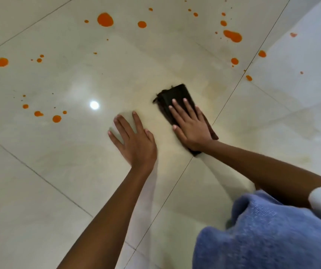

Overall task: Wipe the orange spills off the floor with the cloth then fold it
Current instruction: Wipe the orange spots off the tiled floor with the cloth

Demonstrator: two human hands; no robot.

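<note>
Pressing flat with spread fingers, the right hand (191,126) lay on the dark folded cloth (177,98) at the centre of the frame, its long axis running toward the upper left. The left hand (134,139), also spread, rested empty on the floor (58,171) just beside. The nearest orange spills (235,36) lay toward the upper right, nearer the right hand.

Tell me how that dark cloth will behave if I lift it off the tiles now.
The cloth will probably sag and unfold: it is soft fabric with a frayed edge, kept flat only by the right hand. It may be damp, since a faint smear surrounds it on the glossy floor.
</note>
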